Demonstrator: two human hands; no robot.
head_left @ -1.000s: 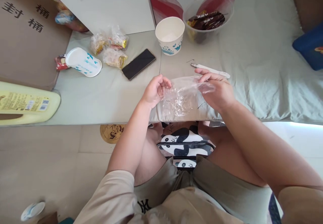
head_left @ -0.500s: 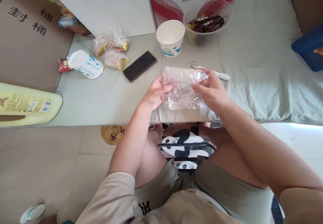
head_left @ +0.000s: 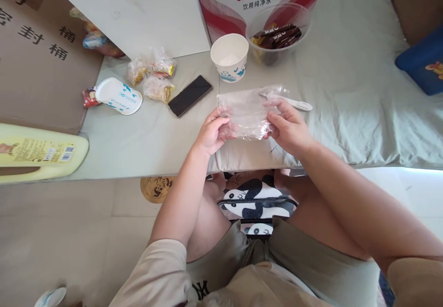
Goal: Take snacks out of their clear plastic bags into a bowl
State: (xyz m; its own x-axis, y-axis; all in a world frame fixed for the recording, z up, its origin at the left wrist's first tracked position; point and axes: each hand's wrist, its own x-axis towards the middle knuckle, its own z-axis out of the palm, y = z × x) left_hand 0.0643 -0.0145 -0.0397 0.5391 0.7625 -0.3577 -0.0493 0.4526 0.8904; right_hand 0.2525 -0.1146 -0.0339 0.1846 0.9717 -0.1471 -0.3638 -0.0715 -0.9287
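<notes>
A clear plastic bag (head_left: 244,109) is stretched between my two hands, above the front of the cloth-covered surface. My left hand (head_left: 212,132) pinches its left edge, thumb on top. At the right edge, my right hand (head_left: 287,125) grips it between thumb and fingers. Partly behind the bag and my right fingers lies a white utility knife (head_left: 301,105). Just beyond the bag stands a white paper cup (head_left: 230,60) with blue print, upright. To the left of it a black phone (head_left: 190,96) lies flat.
A clear tub (head_left: 280,44) with brown-wrapped snacks stands behind. On the left are several bagged snacks (head_left: 157,88), a tipped paper cup (head_left: 119,96) and a yellow jug (head_left: 41,152). Boxes (head_left: 131,12) line the back. A blue container (head_left: 420,69) is at right.
The plastic bag has gone from crumpled to flatter and smoother between my hands. Both hands still hold it, and the view has shifted slightly.
</notes>
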